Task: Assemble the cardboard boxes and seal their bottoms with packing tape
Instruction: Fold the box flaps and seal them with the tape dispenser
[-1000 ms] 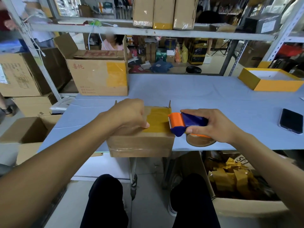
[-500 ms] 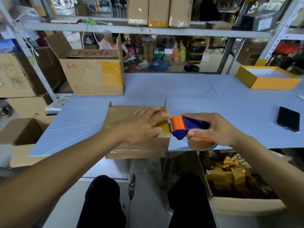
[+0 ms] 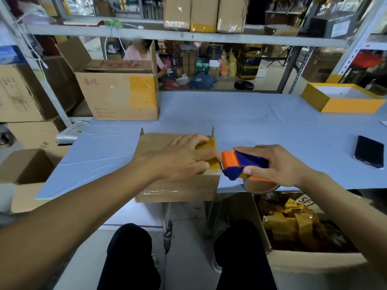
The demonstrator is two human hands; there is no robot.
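A small cardboard box (image 3: 176, 185) sits upside down at the counter (image 3: 261, 122) front edge, yellow tape (image 3: 206, 155) across its bottom. The left hand (image 3: 180, 160) presses flat on it; the right hand (image 3: 278, 166) grips the tape dispenser (image 3: 236, 164) beside it. A floor carton (image 3: 314, 262) holds yellow tape scraps (image 3: 293, 225)

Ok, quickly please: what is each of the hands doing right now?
Left hand: open, flat, pressing the yellow tape onto the cardboard box.
Right hand: closed on the tape dispenser.
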